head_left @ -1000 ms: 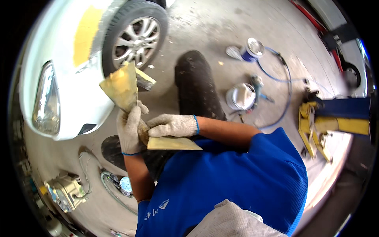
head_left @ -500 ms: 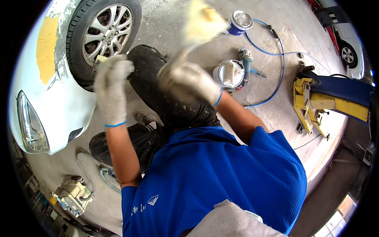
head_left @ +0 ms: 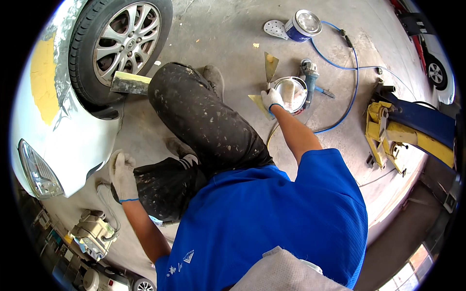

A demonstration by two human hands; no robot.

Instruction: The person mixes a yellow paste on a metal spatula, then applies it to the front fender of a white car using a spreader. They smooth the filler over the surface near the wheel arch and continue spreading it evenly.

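My right hand [head_left: 273, 100], in a white glove, is closed at the left rim of a white bucket [head_left: 301, 87]. A triangular putty knife blade [head_left: 259, 104] juts out left of the hand, which seems to grip it; its handle is hidden. A second putty knife [head_left: 270, 67] points away from the bucket just beyond the fingers. My left hand [head_left: 123, 175], also gloved, hangs beside my lower knee, fingers loosely bent and apart, holding nothing visible. A flat rectangular block [head_left: 130, 83] with a yellow-green edge rests between my raised knee and the car wheel [head_left: 130, 44].
A white car fender [head_left: 44, 80] with a yellow filler patch stands at left. Beside the bucket lies an angle grinder [head_left: 309, 75]; a blue hose [head_left: 357, 82] curves past it. A lidded can [head_left: 303, 25], perforated disc [head_left: 275, 29] and yellow-blue jack [head_left: 388, 121] stand around.
My right hand has swung the putty-smeared tool from above my knee down and right to the bucket. The left hand has dropped from near the wheel and block toward my lower knee.
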